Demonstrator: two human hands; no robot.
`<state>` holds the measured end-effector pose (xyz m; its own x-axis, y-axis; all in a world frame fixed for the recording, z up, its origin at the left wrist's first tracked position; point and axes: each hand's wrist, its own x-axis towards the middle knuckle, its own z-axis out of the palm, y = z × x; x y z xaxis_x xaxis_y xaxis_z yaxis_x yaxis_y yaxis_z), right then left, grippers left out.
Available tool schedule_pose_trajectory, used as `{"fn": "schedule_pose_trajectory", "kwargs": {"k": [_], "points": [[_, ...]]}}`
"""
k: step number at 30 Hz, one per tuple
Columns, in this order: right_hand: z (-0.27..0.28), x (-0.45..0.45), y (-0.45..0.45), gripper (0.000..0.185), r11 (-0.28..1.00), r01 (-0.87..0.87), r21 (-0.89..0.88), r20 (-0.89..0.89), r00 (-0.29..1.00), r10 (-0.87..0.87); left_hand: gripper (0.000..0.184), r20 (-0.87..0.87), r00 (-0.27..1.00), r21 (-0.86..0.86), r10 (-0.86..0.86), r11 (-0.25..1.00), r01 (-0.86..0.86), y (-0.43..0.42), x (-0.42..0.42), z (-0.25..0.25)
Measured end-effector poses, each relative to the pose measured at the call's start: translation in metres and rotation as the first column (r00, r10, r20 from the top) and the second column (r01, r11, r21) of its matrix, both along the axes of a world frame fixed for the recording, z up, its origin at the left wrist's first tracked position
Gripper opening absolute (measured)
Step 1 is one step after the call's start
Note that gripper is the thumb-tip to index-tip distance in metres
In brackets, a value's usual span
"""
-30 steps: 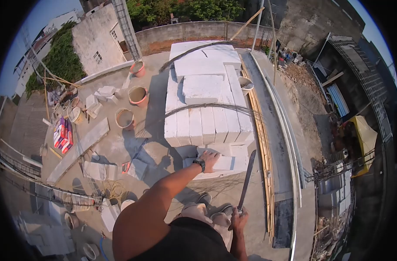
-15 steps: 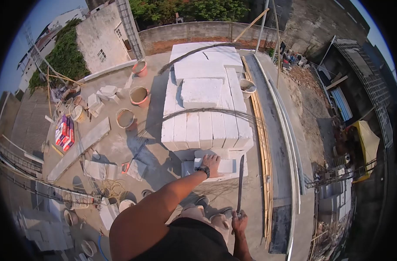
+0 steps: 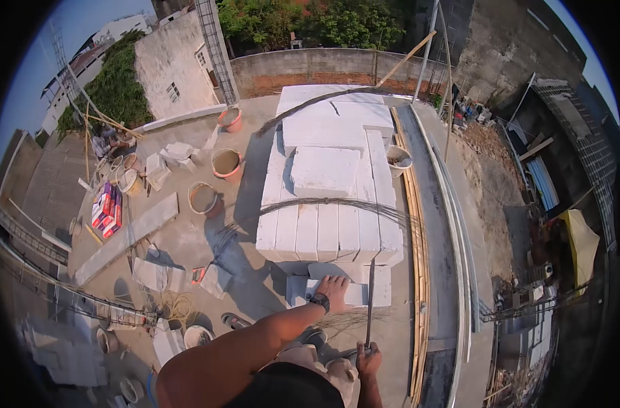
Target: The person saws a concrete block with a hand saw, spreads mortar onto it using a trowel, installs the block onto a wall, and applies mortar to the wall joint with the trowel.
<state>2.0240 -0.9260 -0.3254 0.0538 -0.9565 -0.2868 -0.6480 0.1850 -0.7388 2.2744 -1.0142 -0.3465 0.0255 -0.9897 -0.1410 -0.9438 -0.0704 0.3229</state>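
My left hand (image 3: 334,292), with a watch on the wrist, lies spread and flat on a small white block (image 3: 356,294). That block rests on a larger white block (image 3: 382,284) low at the front of the big stack. In my closed right hand (image 3: 369,360) is a handsaw (image 3: 370,309). Its long dark blade points away from me and shows nearly edge-on, by the right end of the small block. Whether the blade touches the block I cannot tell.
The tall stack of white blocks (image 3: 310,231) stands just beyond, crossed by bundles of thin rods. Bamboo poles (image 3: 417,292) run along the right. Mortar buckets (image 3: 226,163), a long plank (image 3: 136,234) and broken blocks (image 3: 217,281) lie to the left.
My view has shifted, so the scene sits lower in it. The saw blade has come left and closer to the small block, now more edge-on. My left hand stays on the block.
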Motion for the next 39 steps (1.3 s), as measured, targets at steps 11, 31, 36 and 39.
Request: {"fn": "schedule_pose_trajectory", "kwargs": {"k": [11, 31, 36, 39], "points": [[-0.007, -0.006, 0.001, 0.038, 0.995, -0.016, 0.095, -0.065, 0.998, 0.023, 0.081, -0.022, 1.0, -0.003, 0.014, 1.0, -0.014, 0.004, -0.005, 0.005], [-0.01, -0.017, 0.004, 0.036, 0.999, 0.04, 0.02, -0.151, 0.988, -0.036, 0.082, -0.035, 0.999, -0.045, 0.004, 0.999, -0.005, 0.002, -0.003, 0.002], [-0.009, -0.017, 0.003, 0.036, 0.998, 0.016, 0.052, -0.193, 0.981, -0.005, 0.083, -0.04, 0.999, -0.042, 0.002, 0.999, -0.004, 0.002, -0.004, 0.001], [-0.013, -0.02, 0.001, 0.037, 1.0, -0.008, 0.025, -0.148, 0.989, 0.011, 0.083, -0.043, 0.999, -0.059, 0.006, 0.998, -0.009, 0.003, -0.006, -0.001]]}}
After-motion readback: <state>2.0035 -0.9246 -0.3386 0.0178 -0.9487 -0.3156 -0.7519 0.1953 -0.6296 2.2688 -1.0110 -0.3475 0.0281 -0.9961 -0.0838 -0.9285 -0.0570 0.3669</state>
